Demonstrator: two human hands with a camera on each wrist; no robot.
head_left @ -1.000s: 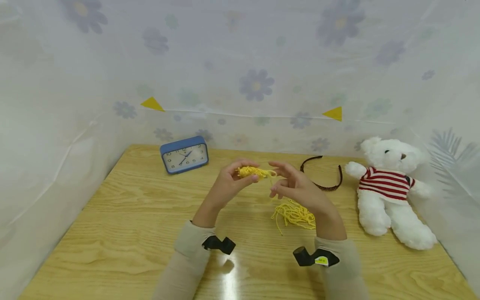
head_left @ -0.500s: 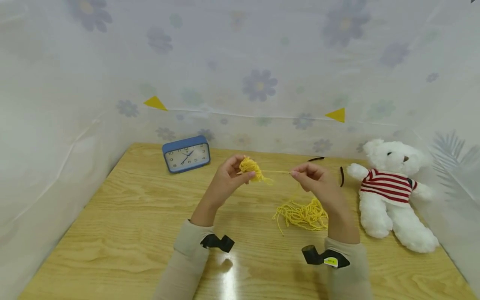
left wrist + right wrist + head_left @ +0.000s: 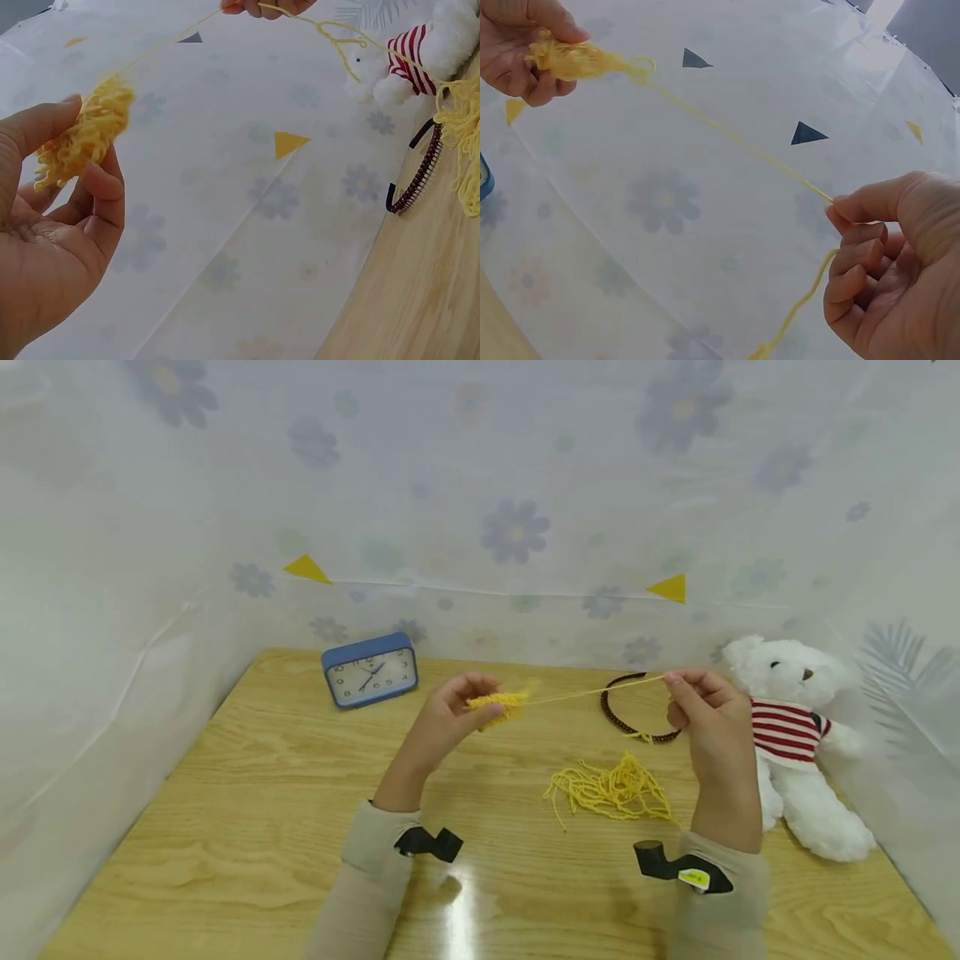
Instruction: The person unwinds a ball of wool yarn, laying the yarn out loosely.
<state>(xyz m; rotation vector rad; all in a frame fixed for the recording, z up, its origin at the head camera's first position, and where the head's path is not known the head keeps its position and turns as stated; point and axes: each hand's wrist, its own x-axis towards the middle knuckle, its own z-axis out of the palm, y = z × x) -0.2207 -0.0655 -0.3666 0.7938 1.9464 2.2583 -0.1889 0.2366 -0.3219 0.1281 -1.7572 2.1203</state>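
Bundle of looped yellow yarn near centre of the head view, pinched between thumb and fingers of the left hand. Taut yellow strand runs rightward from it to the right hand, thumb and forefinger pinching it. Lower right of centre: tangled yellow yarn heap on pale wooden bench. Behind heap, dark brown curved headband. Right: white plush bear, red-and-white striped shirt. Left of centre: blue rectangular clock.

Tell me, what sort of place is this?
Probably a small makeshift booth, perhaps for filming handwork: flower-printed sheeting hangs behind and beside a wooden table, yellow triangles mark the sheeting, and small black devices sit on both sleeves.
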